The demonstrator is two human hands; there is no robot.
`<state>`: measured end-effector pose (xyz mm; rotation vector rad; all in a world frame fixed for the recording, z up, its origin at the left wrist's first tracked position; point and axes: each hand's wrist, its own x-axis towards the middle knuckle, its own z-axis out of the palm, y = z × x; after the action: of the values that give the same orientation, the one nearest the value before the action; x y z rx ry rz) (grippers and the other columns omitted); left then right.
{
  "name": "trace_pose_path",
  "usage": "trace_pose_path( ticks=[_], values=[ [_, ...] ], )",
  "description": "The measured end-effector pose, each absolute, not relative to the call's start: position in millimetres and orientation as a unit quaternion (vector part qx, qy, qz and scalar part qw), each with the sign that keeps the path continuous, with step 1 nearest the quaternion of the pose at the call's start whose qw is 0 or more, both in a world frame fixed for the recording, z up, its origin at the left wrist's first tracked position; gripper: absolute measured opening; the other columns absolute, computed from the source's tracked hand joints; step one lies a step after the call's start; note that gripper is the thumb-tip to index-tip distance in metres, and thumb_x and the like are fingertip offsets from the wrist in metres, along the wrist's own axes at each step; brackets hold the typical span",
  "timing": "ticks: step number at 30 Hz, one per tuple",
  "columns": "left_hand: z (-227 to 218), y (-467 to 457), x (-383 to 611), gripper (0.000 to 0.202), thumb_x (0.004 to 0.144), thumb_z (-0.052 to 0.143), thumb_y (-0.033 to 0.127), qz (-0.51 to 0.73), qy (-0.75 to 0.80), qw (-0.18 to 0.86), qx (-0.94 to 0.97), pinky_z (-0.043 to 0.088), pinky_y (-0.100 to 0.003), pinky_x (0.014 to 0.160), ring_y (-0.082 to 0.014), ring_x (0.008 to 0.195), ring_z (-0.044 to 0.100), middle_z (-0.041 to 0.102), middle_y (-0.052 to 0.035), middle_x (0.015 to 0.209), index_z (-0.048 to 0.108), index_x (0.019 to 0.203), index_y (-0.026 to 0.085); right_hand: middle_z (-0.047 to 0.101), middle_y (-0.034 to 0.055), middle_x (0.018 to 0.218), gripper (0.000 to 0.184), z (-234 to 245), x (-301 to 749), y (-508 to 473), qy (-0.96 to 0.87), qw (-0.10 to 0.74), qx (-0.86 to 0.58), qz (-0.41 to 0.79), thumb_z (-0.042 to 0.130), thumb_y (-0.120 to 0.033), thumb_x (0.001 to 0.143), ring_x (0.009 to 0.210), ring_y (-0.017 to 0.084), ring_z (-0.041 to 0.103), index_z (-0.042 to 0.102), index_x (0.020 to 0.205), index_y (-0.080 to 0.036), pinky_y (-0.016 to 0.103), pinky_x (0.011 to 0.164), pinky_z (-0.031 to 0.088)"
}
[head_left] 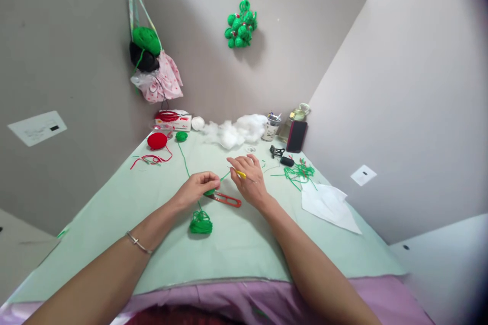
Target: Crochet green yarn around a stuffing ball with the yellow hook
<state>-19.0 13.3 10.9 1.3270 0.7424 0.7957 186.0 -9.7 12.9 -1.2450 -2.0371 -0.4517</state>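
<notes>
My left hand (pixel 196 186) is closed in a pinch on a small green crocheted piece (pixel 209 192), mostly hidden by the fingers. A crochet hook with a yellow handle (pixel 241 174) is in my right hand (pixel 251 183), held between thumb and fingers. From the left fingertips a green yarn strand (pixel 225 176) runs up to the right hand. Red thread snips (pixel 229 200) lie on the table between the hands, partly behind the left one. Nearer me is a loose green yarn bundle (pixel 201 223), its strand leading up toward the left hand.
White stuffing (pixel 236 131) lies at the back, beside a cup of pens (pixel 271 128) and a leaning phone (pixel 296 136). Red yarn (pixel 157 141) and a green ball (pixel 181 136) sit back left. Green scraps (pixel 301 172) and white paper (pixel 328 203) are at right.
</notes>
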Motion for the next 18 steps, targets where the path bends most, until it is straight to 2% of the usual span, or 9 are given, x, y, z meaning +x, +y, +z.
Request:
trace_pose_path(
  ticks=[2, 5, 7, 9, 11, 14, 16, 18],
  values=[
    [9.8, 15.5, -21.1, 0.034, 0.068, 0.085, 0.046, 0.351, 0.329, 0.638, 0.601, 0.043, -0.031, 0.075, -0.0171, 0.073, 0.056, 0.067, -0.0022, 0.078, 0.068, 0.073, 0.017, 0.076, 0.0091, 0.104, 0.030, 14.2, 184.4, -10.3, -0.782, 0.357, -0.484, -0.166, 0.045, -0.021, 0.103, 0.102, 0.022, 0.065, 0.067, 0.123, -0.020, 0.044, 0.110, 0.037],
    [9.1, 16.1, -24.8, 0.033, 0.069, 0.084, 0.047, 0.356, 0.333, 0.621, 0.614, 0.043, -0.034, 0.087, -0.0233, 0.095, 0.062, 0.073, -0.0090, 0.106, 0.068, 0.073, 0.018, 0.076, 0.0090, 0.101, 0.032, 16.3, 189.6, -8.7, -0.758, 0.387, -0.503, -0.149, 0.042, -0.019, 0.101, 0.099, 0.022, 0.065, 0.069, 0.119, -0.019, 0.043, 0.107, 0.040],
    [8.6, 15.8, -27.3, 0.032, 0.071, 0.082, 0.046, 0.361, 0.334, 0.614, 0.618, 0.042, -0.036, 0.094, -0.0272, 0.109, 0.061, 0.070, -0.0128, 0.124, 0.067, 0.072, 0.018, 0.076, 0.0095, 0.101, 0.033, 17.0, 200.7, -5.6, -0.727, 0.417, -0.528, -0.136, 0.042, -0.018, 0.099, 0.098, 0.023, 0.064, 0.069, 0.117, -0.020, 0.044, 0.106, 0.040],
    [7.8, 15.9, -29.6, 0.032, 0.072, 0.081, 0.045, 0.364, 0.332, 0.613, 0.617, 0.042, -0.037, 0.095, -0.0281, 0.111, 0.061, 0.068, -0.0150, 0.130, 0.066, 0.072, 0.018, 0.076, 0.0102, 0.102, 0.034, 18.1, 217.2, -1.4, -0.687, 0.451, -0.557, -0.117, 0.043, -0.017, 0.094, 0.099, 0.025, 0.064, 0.070, 0.114, -0.020, 0.048, 0.108, 0.038],
    [6.5, 17.1, -31.6, 0.032, 0.073, 0.080, 0.045, 0.370, 0.326, 0.618, 0.612, 0.044, -0.038, 0.091, -0.0267, 0.104, 0.064, 0.070, -0.0152, 0.124, 0.064, 0.074, 0.018, 0.075, 0.0122, 0.102, 0.037, 20.4, 235.0, 2.5, -0.638, 0.488, -0.589, -0.091, 0.041, -0.015, 0.089, 0.102, 0.027, 0.063, 0.069, 0.113, -0.019, 0.051, 0.107, 0.036],
    [4.0, 19.8, -33.2, 0.031, 0.076, 0.078, 0.045, 0.384, 0.320, 0.624, 0.601, 0.045, -0.035, 0.088, -0.0238, 0.095, 0.065, 0.074, -0.0100, 0.095, 0.061, 0.077, 0.020, 0.073, 0.0155, 0.105, 0.039, 25.0, 250.0, 5.0, -0.579, 0.530, -0.619, -0.017, 0.038, -0.021, 0.087, 0.098, 0.028, 0.065, 0.068, 0.111, -0.016, 0.050, 0.099, 0.042],
    [3.1, 20.4, -33.0, 0.029, 0.078, 0.076, 0.045, 0.386, 0.321, 0.629, 0.594, 0.045, -0.033, 0.083, -0.0210, 0.085, 0.064, 0.070, -0.0053, 0.079, 0.061, 0.080, 0.020, 0.073, 0.0150, 0.105, 0.040, 26.5, 244.2, 3.1, -0.568, 0.539, -0.619, 0.064, 0.037, -0.026, 0.088, 0.081, 0.024, 0.065, 0.067, 0.111, -0.015, 0.044, 0.086, 0.047],
    [3.1, 19.0, -31.9, 0.029, 0.079, 0.075, 0.044, 0.380, 0.322, 0.637, 0.589, 0.044, -0.031, 0.077, -0.0184, 0.075, 0.062, 0.068, -0.0027, 0.073, 0.062, 0.083, 0.019, 0.074, 0.0132, 0.106, 0.040, 25.8, 226.0, -1.7, -0.575, 0.528, -0.603, 0.162, 0.038, -0.029, 0.089, 0.062, 0.017, 0.056, 0.067, 0.113, -0.015, 0.037, 0.071, 0.048]
  ],
)
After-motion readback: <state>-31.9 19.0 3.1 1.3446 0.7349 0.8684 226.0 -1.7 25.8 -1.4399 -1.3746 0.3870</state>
